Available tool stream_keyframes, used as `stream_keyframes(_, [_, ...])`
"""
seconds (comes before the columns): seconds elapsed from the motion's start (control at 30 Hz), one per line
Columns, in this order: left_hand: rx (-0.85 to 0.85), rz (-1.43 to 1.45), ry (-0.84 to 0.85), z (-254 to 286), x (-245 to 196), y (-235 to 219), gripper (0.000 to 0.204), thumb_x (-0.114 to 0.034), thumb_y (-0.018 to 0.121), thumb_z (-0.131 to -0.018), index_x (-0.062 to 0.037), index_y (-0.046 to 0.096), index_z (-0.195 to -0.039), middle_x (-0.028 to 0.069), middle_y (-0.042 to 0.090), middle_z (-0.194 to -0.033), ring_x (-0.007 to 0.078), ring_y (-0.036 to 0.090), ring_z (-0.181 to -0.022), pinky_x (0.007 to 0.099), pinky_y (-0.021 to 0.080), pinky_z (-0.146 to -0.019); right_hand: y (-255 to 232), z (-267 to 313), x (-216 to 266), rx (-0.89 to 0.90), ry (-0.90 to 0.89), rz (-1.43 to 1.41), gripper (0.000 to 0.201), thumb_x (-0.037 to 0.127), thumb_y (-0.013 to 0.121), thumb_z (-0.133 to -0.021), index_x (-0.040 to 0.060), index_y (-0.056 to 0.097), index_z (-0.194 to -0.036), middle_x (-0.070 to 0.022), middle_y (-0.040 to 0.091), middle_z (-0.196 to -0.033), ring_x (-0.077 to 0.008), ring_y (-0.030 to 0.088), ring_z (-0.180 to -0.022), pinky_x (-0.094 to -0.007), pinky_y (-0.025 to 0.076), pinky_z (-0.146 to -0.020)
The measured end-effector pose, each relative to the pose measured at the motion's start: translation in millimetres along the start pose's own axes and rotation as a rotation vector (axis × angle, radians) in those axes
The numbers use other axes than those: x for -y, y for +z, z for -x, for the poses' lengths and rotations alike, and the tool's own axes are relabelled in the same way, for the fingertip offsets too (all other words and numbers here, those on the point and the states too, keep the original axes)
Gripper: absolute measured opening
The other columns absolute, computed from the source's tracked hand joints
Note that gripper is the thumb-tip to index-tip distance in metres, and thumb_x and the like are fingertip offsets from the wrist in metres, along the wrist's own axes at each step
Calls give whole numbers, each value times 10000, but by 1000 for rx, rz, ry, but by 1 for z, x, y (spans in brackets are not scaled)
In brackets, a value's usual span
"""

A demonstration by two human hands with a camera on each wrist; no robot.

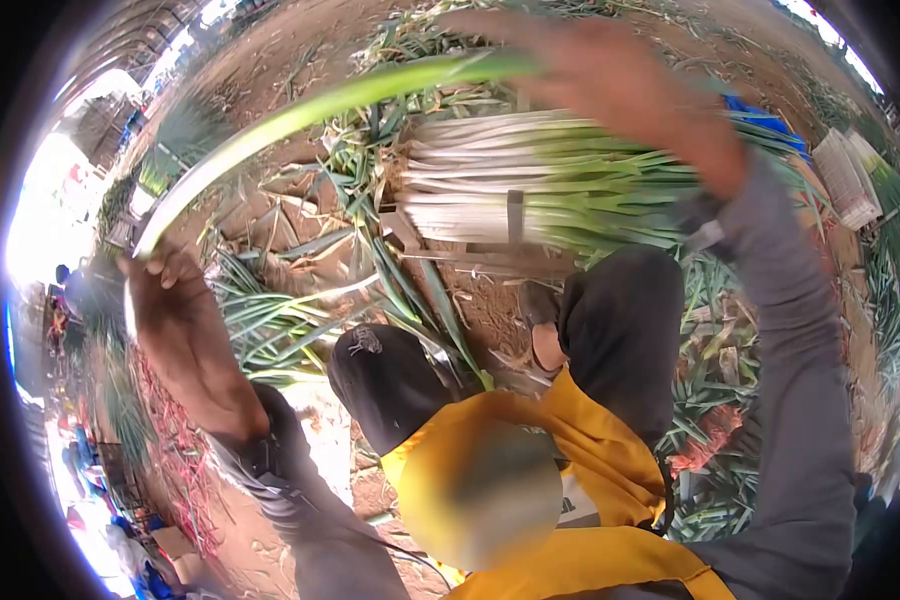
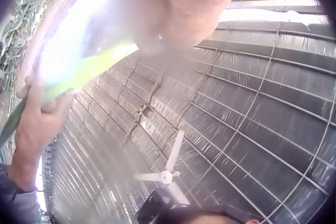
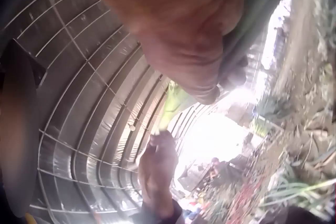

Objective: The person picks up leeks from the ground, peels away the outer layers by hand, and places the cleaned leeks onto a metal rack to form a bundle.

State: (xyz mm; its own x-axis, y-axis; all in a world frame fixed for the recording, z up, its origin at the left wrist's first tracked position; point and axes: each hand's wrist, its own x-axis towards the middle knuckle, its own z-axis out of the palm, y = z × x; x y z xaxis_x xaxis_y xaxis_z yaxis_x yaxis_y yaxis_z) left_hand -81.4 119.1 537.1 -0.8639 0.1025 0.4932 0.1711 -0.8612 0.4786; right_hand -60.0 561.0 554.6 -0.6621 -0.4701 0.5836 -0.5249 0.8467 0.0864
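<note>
A long green onion (image 1: 300,118) arches between my two hands, its white end at the left. My left hand (image 1: 185,335) pinches that white end with fingertips and thumb. My right hand (image 1: 620,85), blurred in the head view, grips the green part; in the right wrist view its fingers (image 3: 199,71) curl round the dark leaves. Below the right hand lies a big stack of green onions (image 1: 490,185), white ends to the left and leaves to the right, with a grey band (image 1: 515,215) across the white stalks.
Loose green onions (image 1: 280,320) lie on the dirt left of my knees. Leaf trimmings (image 1: 715,380) litter the ground at my right. Another bundle of green onions (image 1: 850,180) lies at the far right. Overhead, the left wrist view shows a ceiling fan (image 2: 166,176).
</note>
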Motion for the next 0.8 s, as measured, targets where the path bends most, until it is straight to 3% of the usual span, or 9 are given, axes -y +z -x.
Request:
stream_keyframes(0.03, [-102, 103, -45, -4, 12, 1, 157, -77, 502, -1078, 77, 528, -1067, 202, 576, -996, 196, 561, -833, 305, 504, -730, -14, 11, -23, -57, -89, 67, 557, 290, 641, -982, 204, 498, -1513, -126, 729, -1165, -334, 718, -957, -438, 577, -833])
stream_keyframes(0.07, [-174, 59, -88, -10, 21, -11, 168, -88, 521, -1073, 80, 530, -1077, 193, 584, -971, 196, 562, -801, 300, 512, -717, -50, 16, -17, 91, -24, 184, 429, 264, 647, -977, 141, 559, -1379, -170, 691, -1105, -346, 692, -926, -455, 551, -793])
stream_keyframes(0.13, [-140, 31, -116, -27, 40, -60, 183, -106, 525, -1074, 74, 530, -1101, 177, 611, -974, 197, 565, -790, 284, 516, -718, -68, 52, -59, 156, 24, 234, 435, 233, 671, -961, 173, 567, -1378, -157, 692, -1104, -320, 690, -912, -443, 548, -805])
stream_keyframes(0.2, [-213, 273, -248, -45, 65, -101, 294, -172, 410, -1117, 93, 520, -1177, 210, 637, -960, 223, 585, -783, 334, 528, -720, -69, 88, -100, 145, 74, 197, 579, 167, 685, -931, 221, 538, -1489, -130, 725, -1176, -326, 703, -976, -434, 547, -903])
stream_keyframes(0.27, [-246, 63, -255, -53, 108, -100, 288, -159, 478, -1094, 107, 534, -1189, 185, 666, -952, 178, 618, -763, 265, 548, -687, -84, 114, -107, 223, 135, 226, 568, 106, 680, -913, 173, 563, -1465, -160, 719, -1188, -368, 693, -1024, -454, 523, -949])
stream_keyframes(0.37, [-252, -122, -392, -59, 170, -128, 297, -160, 552, -1073, 108, 561, -1201, 152, 698, -958, 132, 643, -743, 200, 566, -662, -72, 166, -141, 565, 385, 545, 542, -17, 613, -883, 100, 594, -1413, -207, 702, -1196, -417, 674, -1065, -461, 528, -944])
stream_keyframes(0.43, [-327, -108, -460, -53, 212, -141, 207, -168, 550, -1074, 25, 585, -1139, 103, 679, -976, 121, 635, -769, 199, 566, -693, -57, 189, -152, 468, 402, 260, 543, -57, 570, -858, 107, 626, -1373, -221, 699, -1179, -411, 673, -1086, -482, 527, -936])
stream_keyframes(0.57, [-524, -198, -595, -56, 279, -174, 134, -154, 601, -1050, -22, 595, -1077, 75, 674, -942, 178, 695, -844, 277, 628, -777, -34, 213, -169, 697, 547, 267, 450, 25, 590, -906, 100, 624, -1348, -236, 676, -1215, -435, 636, -1113, -515, 494, -950])
stream_keyframes(0.8, [-536, -393, -785, -55, 327, -211, 181, -145, 603, -1048, 6, 601, -1148, 119, 702, -1024, 229, 725, -955, 338, 641, -875, -14, 166, -156, 1009, 570, 251, 748, 243, 832, -748, 127, 562, -1435, -197, 656, -1184, -410, 599, -1140, -491, 469, -972])
